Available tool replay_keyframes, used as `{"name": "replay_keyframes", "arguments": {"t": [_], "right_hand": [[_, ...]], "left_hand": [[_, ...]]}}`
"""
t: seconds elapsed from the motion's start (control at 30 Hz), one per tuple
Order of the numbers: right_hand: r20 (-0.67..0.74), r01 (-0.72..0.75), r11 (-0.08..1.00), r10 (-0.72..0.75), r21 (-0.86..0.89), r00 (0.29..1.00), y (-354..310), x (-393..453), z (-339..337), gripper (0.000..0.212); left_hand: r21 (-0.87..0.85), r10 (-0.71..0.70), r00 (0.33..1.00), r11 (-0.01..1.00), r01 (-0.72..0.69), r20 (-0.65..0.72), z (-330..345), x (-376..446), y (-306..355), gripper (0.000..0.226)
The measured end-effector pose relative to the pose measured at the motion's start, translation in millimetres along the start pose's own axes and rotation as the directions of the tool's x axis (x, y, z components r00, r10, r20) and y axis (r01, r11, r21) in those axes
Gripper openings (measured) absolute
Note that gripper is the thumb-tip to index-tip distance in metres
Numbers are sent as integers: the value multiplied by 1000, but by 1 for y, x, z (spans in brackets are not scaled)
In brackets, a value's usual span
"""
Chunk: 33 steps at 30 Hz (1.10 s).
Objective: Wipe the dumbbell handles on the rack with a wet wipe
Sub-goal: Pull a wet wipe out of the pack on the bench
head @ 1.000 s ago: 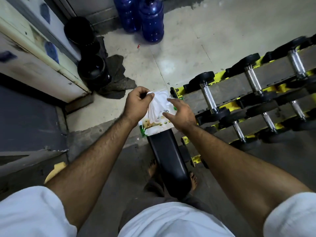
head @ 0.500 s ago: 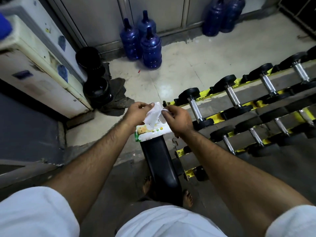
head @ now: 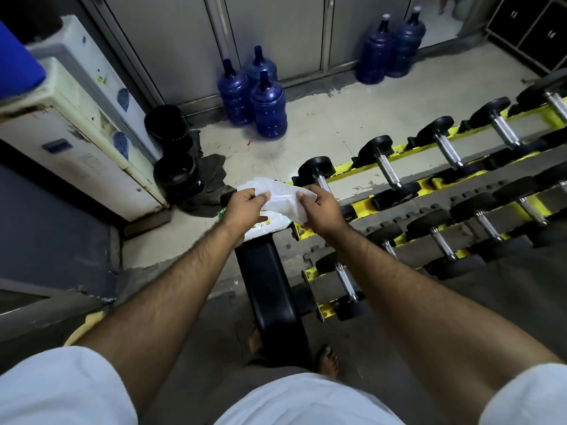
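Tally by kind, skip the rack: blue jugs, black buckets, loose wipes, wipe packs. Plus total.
jugs: 5
buckets: 2
wipe: 1
pack: 1
Total: 9

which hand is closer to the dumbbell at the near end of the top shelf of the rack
Right. The right hand, gripping the wet wipe, sits just in front of that dumbbell, overlapping its handle in view. The left hand pinches the wipe's other end, farther to the left.
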State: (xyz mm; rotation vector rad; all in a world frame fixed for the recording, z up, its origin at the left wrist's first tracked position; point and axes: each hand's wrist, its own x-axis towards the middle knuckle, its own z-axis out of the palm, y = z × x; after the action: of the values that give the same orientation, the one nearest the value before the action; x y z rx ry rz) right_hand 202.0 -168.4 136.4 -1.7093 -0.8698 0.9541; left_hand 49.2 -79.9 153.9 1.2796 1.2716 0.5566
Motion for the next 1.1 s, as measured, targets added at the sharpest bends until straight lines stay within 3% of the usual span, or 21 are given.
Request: {"name": "replay_keyframes", "arguments": {"t": [0.1, 0.17, 0.23, 0.33, 0.43, 0.53, 0.8, 0.97, 1.1], "right_hand": [[59, -127, 962, 116, 240, 991, -6, -16, -11, 18], [117, -220, 920, 191, 326, 974, -9, -24, -16, 25], [162, -275, 895, 232, 350, 959, -9, -29, -17, 32], [172, -273, 898, 226, 344, 959, -4, -37, -18, 29], [119, -273, 897, 246, 349, 962, -6, -44, -19, 25], [97, -276, 895, 258, 350, 961, -10, -56, -20, 14], [64, -316, 853, 320, 416, 945, -6, -88, -5, 25], [-17, -319, 831, 366, 455, 930, 1, -107, 7, 11], [-86, -308, 843, 381, 441, 921, 4, -124, 10, 10]], "left_hand": [[-94, -82, 997, 992, 81, -6, 7, -10, 7, 12], [-100, -98, 995, 990, 98, 5, 12, -17, 9, 9], [-119, -126, 992, 985, 127, 18, 15, -25, 8, 12], [-171, -142, 980, 971, 164, 138, 14, -36, 7, 36], [-125, -48, 972, 989, 79, 231, 10, -41, -1, 38], [-60, -44, 987, 997, 54, 155, 8, -43, -7, 32], [-76, -12, 998, 997, 17, 63, -2, -61, -27, 12], [129, 154, 986, 981, -145, -64, 11, -81, -36, 13], [418, 345, 933, 866, -274, -103, 28, -103, -37, 28]]}}
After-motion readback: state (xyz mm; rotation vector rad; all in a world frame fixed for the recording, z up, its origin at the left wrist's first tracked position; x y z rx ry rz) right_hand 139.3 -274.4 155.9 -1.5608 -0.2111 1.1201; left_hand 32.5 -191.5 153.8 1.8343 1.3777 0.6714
